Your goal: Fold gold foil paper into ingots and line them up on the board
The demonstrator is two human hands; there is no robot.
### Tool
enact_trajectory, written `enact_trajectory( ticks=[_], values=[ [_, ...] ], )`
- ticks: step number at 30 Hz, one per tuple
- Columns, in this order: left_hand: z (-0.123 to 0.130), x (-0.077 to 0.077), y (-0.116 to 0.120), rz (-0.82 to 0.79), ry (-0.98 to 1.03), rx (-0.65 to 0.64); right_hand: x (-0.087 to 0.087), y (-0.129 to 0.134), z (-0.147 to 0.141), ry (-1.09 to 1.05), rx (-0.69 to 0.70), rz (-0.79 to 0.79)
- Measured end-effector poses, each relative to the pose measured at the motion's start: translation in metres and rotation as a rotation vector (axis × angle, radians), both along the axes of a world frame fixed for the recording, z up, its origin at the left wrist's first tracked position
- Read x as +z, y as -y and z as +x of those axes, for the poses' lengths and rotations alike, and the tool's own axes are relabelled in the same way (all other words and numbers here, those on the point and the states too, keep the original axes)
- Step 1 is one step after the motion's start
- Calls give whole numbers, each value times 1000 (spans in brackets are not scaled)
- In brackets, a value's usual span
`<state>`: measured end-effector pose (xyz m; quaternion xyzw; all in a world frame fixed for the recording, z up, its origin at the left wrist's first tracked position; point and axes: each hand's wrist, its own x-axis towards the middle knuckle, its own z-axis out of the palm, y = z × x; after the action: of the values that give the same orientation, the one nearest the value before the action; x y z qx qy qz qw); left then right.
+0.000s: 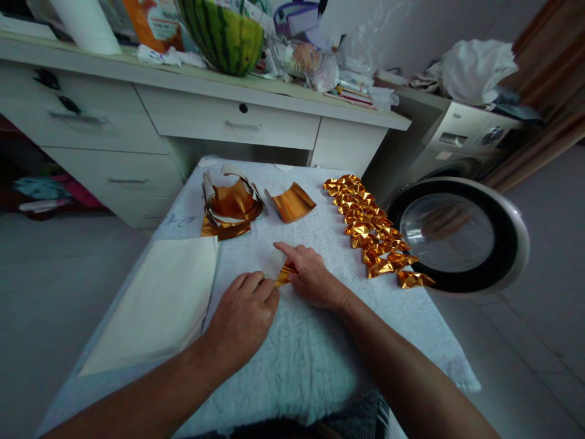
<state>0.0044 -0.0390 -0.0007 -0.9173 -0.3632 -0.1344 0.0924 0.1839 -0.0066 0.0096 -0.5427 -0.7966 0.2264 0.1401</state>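
Note:
A sheet of gold foil paper (284,275), partly folded with its pale back showing, lies between my hands at the middle of the table. My left hand (250,308) is closed on its left edge, fingers curled. My right hand (311,273) grips the other side, index finger stretched out over the pale part. Beyond them rests a single curved gold sheet (295,202). A loose roll of gold foil sheets (233,204) stands to its left. Rows of folded gold paper ingots (372,235) line the table's right side.
A stack of cream paper (159,299) lies on the left of the cloth-covered table (311,366). Behind stands a white drawer counter (237,119) with a cut watermelon (223,39) and plastic bags. An open washing machine door (457,235) is close to the right edge.

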Motion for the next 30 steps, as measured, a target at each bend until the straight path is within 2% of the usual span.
enact_trajectory(
  ticks=[6, 10, 14, 19, 24, 30],
  values=[
    [-2, 6, -11, -142, 171, 74, -7, -1, 4, -184, -15, 31],
    [-2, 5, -17, -129, 221, 247, -13, -5, 5, -346, -76, 41],
    [-2, -1, -20, -119, 188, 314, -15, -9, 7, -438, -187, 96],
    [-3, -5, -23, -155, 176, 328, -16, -14, 13, -221, -290, 242],
    [-3, -7, -25, -168, 198, 322, -18, -17, 12, 18, -325, 192],
    [-1, -8, -25, -236, 264, 305, -16, -17, 10, 34, -303, 168]
  ],
)
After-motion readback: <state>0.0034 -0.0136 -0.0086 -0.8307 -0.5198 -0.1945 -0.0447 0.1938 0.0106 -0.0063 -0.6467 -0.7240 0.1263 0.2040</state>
